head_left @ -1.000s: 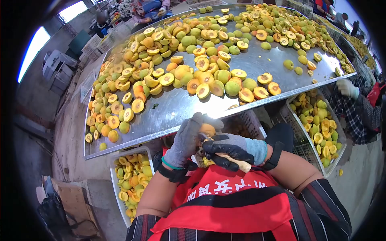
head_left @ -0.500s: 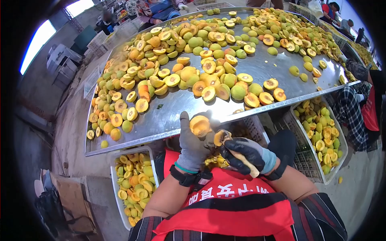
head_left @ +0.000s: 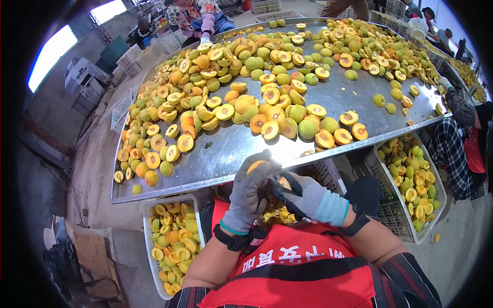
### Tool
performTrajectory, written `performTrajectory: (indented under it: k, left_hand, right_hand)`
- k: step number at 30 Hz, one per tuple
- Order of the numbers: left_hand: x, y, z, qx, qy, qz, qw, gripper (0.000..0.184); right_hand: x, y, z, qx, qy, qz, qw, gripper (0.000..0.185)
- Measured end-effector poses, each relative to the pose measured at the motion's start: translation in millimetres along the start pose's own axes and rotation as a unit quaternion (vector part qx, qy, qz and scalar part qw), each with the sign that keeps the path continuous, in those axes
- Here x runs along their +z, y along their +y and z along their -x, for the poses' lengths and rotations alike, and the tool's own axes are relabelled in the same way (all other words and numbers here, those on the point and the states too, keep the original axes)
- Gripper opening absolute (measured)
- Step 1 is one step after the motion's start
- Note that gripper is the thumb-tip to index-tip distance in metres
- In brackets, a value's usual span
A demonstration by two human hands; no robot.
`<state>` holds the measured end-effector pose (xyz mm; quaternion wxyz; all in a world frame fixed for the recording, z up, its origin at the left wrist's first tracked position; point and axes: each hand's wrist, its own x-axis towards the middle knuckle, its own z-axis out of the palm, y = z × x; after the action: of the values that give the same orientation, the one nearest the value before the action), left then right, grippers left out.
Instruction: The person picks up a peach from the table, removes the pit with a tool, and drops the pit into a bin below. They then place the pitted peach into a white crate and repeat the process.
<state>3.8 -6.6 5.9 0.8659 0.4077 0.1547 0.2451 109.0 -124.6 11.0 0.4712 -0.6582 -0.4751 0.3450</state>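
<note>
My left hand (head_left: 247, 192), in a grey glove with dark fingers, is closed around a peach half (head_left: 257, 166) just off the table's front edge. Close beside it on the right is my right hand (head_left: 310, 196), gloved in grey and black, its fingers curled. It grips a pale-handled hand tool, now almost wholly hidden; a pale piece (head_left: 284, 183) shows at the fingers. Where the tool meets the peach cannot be made out. Beneath both hands, yellow fruit pieces (head_left: 277, 213) lie partly hidden.
Halved peaches (head_left: 241, 105) cover much of the metal table (head_left: 221, 149). Crates of cut peaches stand at the lower left (head_left: 147, 241) and right (head_left: 387, 208). A person (head_left: 203, 20) is across the table; another person's sleeve (head_left: 449, 149) is at the right.
My right hand has turned and come in against the left, hiding the tool's handle. My left hand has tipped the peach half, so its hollow no longer faces me. The view has shifted slightly.
</note>
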Motion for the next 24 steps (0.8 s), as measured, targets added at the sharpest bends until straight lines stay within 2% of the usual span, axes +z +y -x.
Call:
performTrajectory:
  k: [3,7,9,10,13,15,16,18,19,21,22,24]
  left_hand:
    - [-1,2,1,0.034,-0.006,-0.075,0.997,0.03]
    - [-1,3,2,-0.012,-0.009,-0.004,1.0,0.029]
    - [-10,-6,-2,0.101,-0.02,-0.259,0.96,0.029]
    - [-10,-7,0,0.101,-0.019,-0.259,0.96,0.029]
    - [-5,-9,3,0.104,-0.024,-0.225,0.968,0.031]
    - [-3,-9,3,0.014,-0.03,0.023,0.999,0.042]
    - [-2,-10,3,0.013,-0.029,0.024,0.999,0.042]
    - [2,-12,2,0.01,-0.002,0.032,0.999,0.044]
    - [4,-12,1,0.01,-0.002,0.034,0.999,0.044]
    - [6,-12,1,-0.008,-0.007,0.079,0.997,0.046]
    - [6,-13,1,-0.008,-0.006,0.079,0.997,0.046]
    - [7,-16,1,-0.023,-0.04,0.075,0.996,0.05]
  right_hand:
    - [6,5,2,-0.036,0.051,0.081,0.995,0.037]
    - [5,1,3,-0.025,0.053,0.144,0.988,0.036]
    - [5,0,2,0.012,0.029,0.146,0.989,0.035]
    - [6,-1,3,0.013,0.028,0.146,0.989,0.035]
    - [7,-4,5,-0.011,0.024,0.114,0.993,0.035]
    - [4,-5,5,0.004,-0.022,0.076,0.997,0.033]
    - [7,-3,6,0.005,-0.022,0.076,0.997,0.033]
    - [14,2,9,-0.088,-0.034,0.11,0.989,0.028]
    - [13,2,9,-0.087,-0.035,0.11,0.989,0.028]
    - [9,0,11,0.011,-0.076,-0.017,0.997,0.026]
    - [6,-4,11,0.011,-0.076,-0.017,0.997,0.026]
    - [-1,-12,11,0.186,-0.177,-0.093,0.962,0.027]
